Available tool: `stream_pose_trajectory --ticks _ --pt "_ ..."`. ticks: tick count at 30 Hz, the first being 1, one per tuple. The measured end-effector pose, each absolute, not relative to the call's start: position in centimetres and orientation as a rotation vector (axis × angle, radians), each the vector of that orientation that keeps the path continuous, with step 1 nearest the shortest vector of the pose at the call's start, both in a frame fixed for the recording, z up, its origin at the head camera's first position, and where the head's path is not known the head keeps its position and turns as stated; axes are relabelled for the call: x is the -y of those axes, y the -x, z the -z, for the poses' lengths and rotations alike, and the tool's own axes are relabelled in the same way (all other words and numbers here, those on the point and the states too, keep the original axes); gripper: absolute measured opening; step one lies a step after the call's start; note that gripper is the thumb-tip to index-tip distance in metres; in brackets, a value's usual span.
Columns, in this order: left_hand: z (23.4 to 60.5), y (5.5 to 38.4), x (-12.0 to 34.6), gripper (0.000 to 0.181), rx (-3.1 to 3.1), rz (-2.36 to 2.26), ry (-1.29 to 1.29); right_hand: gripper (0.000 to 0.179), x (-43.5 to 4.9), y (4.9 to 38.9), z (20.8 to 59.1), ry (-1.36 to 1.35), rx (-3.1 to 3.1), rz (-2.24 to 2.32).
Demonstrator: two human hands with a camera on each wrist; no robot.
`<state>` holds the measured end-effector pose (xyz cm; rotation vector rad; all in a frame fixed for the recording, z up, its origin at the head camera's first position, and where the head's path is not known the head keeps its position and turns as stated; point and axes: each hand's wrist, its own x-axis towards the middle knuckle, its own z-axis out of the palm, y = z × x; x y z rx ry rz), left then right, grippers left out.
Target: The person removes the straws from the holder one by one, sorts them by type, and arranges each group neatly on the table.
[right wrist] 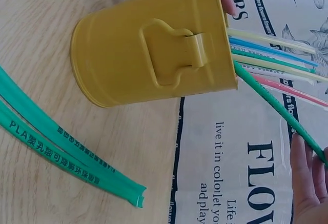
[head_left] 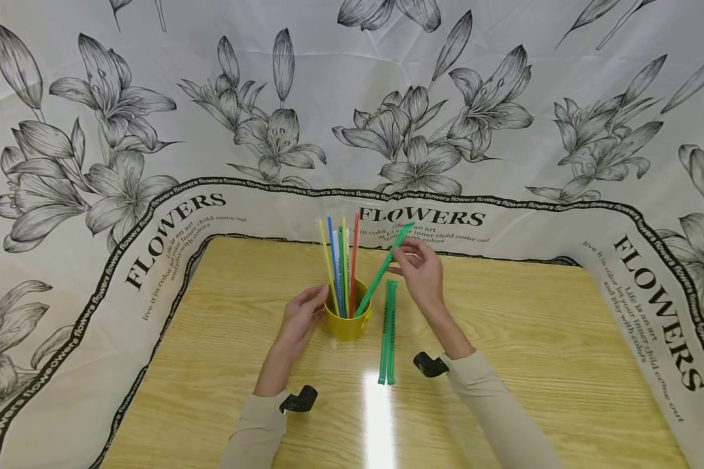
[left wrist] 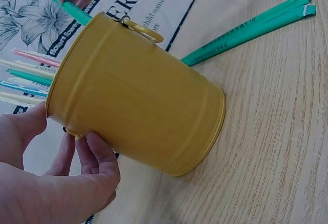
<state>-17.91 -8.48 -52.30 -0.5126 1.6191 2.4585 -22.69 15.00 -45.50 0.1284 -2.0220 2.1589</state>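
A small yellow metal bucket [head_left: 347,330] with side handles stands upright on the table. My left hand [head_left: 301,314] holds it at its left side, thumb at the rim and fingers by the side handle [left wrist: 74,133]. Up at the right, my right hand [head_left: 420,270] pinches the upper part of a green paper-wrapped straw [right wrist: 271,100]. That straw slants down over the rim, its lower end inside the bucket. Several other wrapped straws, such as a red straw [head_left: 354,254] and a blue straw [head_left: 333,254], stand in the bucket; their lower ends are hidden by its wall.
Two green wrapped straws [head_left: 390,332] lie side by side on the wooden table [head_left: 504,326], just right of the bucket. A white cloth [head_left: 305,78] printed with flowers and lettering hangs behind and around the table.
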Motion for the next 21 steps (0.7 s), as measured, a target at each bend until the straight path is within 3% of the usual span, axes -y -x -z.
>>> stream_pose_trajectory --ticks 21 --pt "52.4 17.8 8.6 0.036 -1.621 -2.464 0.478 0.033 -17.5 22.6 45.4 0.112 1.907 -2.233"
